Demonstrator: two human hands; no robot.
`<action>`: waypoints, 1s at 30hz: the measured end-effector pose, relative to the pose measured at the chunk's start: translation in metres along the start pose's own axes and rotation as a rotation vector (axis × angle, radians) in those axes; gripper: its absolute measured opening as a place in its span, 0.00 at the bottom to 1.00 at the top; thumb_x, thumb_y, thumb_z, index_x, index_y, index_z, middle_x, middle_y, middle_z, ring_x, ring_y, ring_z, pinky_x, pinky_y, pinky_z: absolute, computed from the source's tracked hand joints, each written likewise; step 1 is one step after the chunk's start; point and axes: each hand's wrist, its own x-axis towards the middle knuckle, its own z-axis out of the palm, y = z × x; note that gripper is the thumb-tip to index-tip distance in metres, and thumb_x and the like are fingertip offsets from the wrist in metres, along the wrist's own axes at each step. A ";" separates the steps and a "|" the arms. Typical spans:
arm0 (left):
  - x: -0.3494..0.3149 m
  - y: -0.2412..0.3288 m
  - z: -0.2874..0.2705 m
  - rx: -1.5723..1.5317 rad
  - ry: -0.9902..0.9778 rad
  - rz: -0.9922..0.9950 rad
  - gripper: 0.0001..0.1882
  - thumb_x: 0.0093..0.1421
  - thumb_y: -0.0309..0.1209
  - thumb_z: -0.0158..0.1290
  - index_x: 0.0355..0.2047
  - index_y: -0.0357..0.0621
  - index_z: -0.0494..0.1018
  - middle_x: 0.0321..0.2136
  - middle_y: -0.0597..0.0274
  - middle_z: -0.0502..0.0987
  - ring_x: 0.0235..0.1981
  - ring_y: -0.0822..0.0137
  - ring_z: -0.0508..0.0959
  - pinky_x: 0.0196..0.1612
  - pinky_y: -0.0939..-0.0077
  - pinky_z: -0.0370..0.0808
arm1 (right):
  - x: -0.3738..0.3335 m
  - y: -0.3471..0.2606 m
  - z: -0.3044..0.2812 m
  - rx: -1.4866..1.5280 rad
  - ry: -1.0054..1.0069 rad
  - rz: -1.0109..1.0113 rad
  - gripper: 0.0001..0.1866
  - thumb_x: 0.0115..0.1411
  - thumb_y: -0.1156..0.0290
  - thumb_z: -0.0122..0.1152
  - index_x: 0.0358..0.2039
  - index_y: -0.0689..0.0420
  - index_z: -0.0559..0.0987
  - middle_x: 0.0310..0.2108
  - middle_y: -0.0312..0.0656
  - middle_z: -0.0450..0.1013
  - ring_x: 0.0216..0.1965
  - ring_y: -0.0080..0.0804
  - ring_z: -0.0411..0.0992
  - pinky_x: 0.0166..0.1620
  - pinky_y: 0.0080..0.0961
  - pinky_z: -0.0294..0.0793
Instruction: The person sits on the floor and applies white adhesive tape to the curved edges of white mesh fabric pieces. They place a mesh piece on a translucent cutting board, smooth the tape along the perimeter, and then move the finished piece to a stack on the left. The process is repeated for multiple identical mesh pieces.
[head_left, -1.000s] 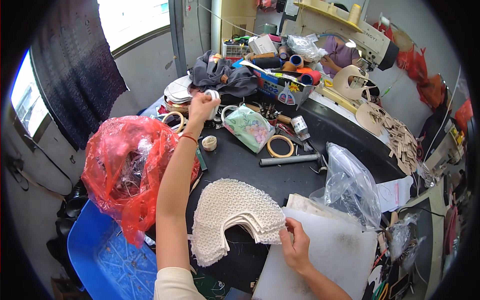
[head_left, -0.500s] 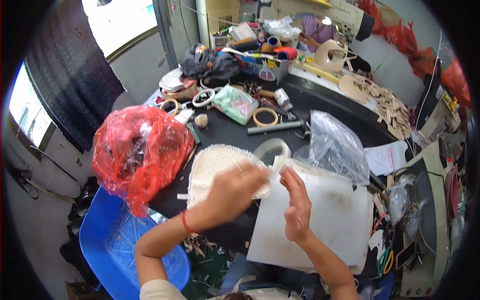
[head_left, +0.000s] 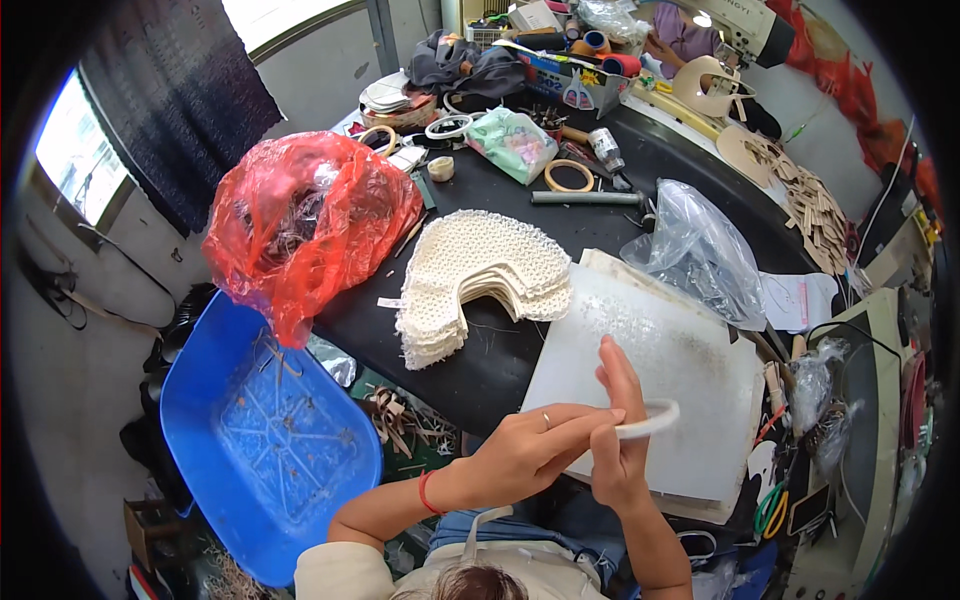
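Low and to the right of the middle, my two hands are together at a narrow whitish ring (head_left: 655, 420), which looks like a roll of tape. My left hand (head_left: 525, 445), with a ring on one finger and a red cord at its wrist, is closed, its fingertips pinched at the near-left side of the roll. My right hand (head_left: 622, 455) stands upright against it, fingers stretched upward; whether it grips the roll is partly hidden. Beyond them lies a stack of cream, horseshoe-shaped woven pieces (head_left: 480, 270), untouched. A large whitish board (head_left: 640, 330) lies under and behind my hands.
A red plastic bag (head_left: 310, 220) bulges on the left, above a blue basin (head_left: 270, 440). A clear plastic bag (head_left: 700, 250) rests by the board's far edge. Farther back are a grey tube (head_left: 585, 198), a tan ring (head_left: 569, 176) and a green-white packet (head_left: 510, 145).
Both hands have come back toward me, away from the woven stack, which is now uncovered. The whitish roll, earlier near the stack's right end, is now at my hands. The view has shifted.
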 end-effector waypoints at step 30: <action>0.074 -0.101 -0.134 0.820 0.050 -0.082 0.23 0.53 0.14 0.47 0.49 0.40 0.76 0.44 0.45 0.79 0.40 0.53 0.82 0.44 0.66 0.78 | -0.118 -0.002 -0.128 -0.041 0.411 0.617 0.10 0.67 0.68 0.52 0.35 0.62 0.75 0.28 0.39 0.74 0.27 0.18 0.67 0.32 0.17 0.67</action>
